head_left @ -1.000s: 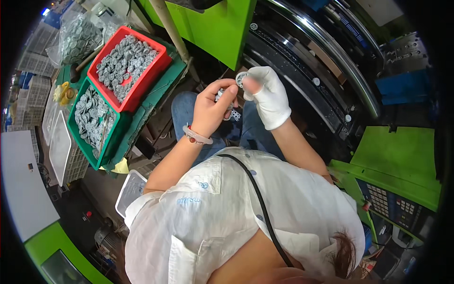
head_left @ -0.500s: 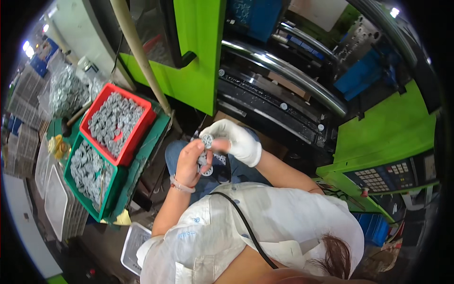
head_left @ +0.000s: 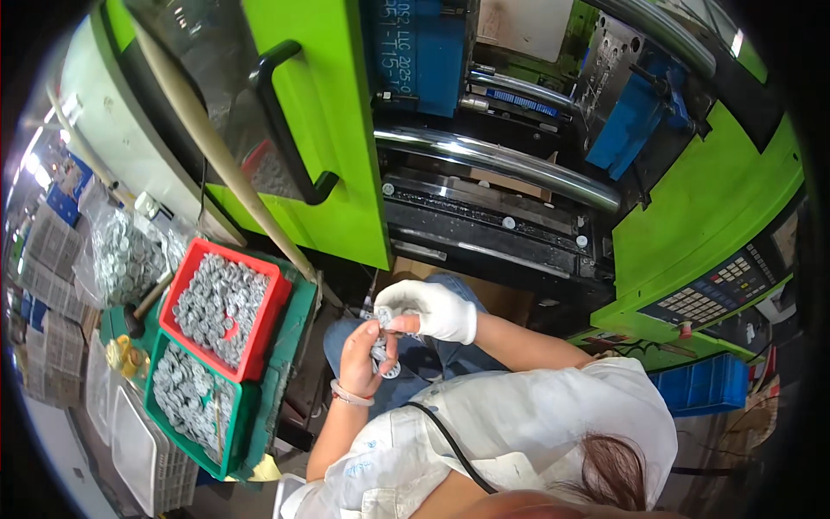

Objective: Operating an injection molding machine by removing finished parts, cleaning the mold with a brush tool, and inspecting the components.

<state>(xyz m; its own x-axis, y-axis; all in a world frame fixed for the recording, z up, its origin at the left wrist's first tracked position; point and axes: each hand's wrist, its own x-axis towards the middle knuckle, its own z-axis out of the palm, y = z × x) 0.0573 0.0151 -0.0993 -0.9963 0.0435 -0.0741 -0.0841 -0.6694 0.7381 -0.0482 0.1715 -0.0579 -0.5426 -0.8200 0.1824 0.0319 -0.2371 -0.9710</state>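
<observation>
In front of my lap, both hands meet around small grey round plastic parts. My left hand (head_left: 354,362), bare with bracelets at the wrist, is closed on a few of them; one spoked grey wheel (head_left: 391,371) sticks out below its fingers. Between the fingertips of both hands sits another small grey round part (head_left: 386,316). My right hand (head_left: 441,311) wears a white glove with the thumb bare, and its fingers curl round that part from the right. The fingers hide much of the pieces.
To the left, a red bin (head_left: 278,298) and a green bin (head_left: 235,424) full of grey parts stand on a green table. Ahead is a machine with a green door (head_left: 346,130), steel bars (head_left: 501,163) and a control panel (head_left: 718,285). A blue bin (head_left: 705,385) sits at right.
The whole view has shifted, so the bins and hands appear lower. Both hands stay together on the parts; the part between the fingertips has turned and shows less of its face.
</observation>
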